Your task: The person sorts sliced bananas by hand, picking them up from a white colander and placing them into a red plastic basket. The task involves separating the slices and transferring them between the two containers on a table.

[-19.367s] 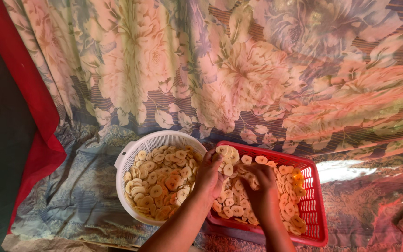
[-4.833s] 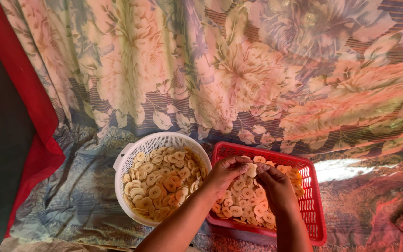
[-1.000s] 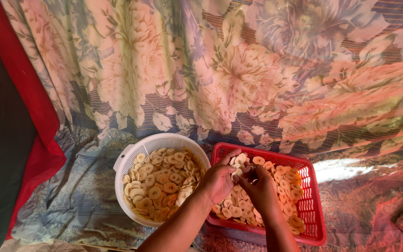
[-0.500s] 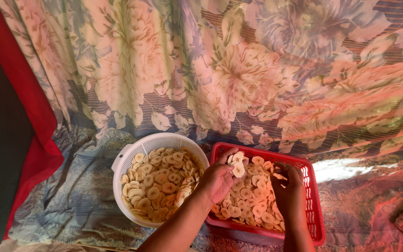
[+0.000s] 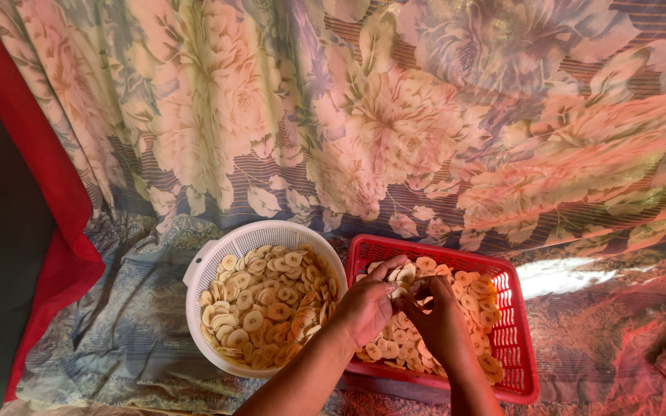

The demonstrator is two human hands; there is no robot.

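Note:
A white round strainer bowl point(image 5: 211, 260) sits on a cloth, full of pale yellow round slices point(image 5: 267, 304). To its right a red slotted plastic basket point(image 5: 516, 339) holds more slices point(image 5: 475, 296). Both my hands meet over the basket's left part. My left hand point(image 5: 365, 304) pinches a few slices point(image 5: 404, 274) at its fingertips. My right hand point(image 5: 441, 317) has its fingers curled on the same small bunch of slices, fingertips touching the left hand's.
A flowered cloth point(image 5: 395, 123) hangs as a backdrop and spreads under the containers. A red cloth edge point(image 5: 48, 200) runs down the left side beside a dark area. A bright patch of light point(image 5: 572, 273) lies right of the basket.
My right hand has moved left from the basket's right side to join my left hand over the slices. The left hand has stayed near the basket's left part.

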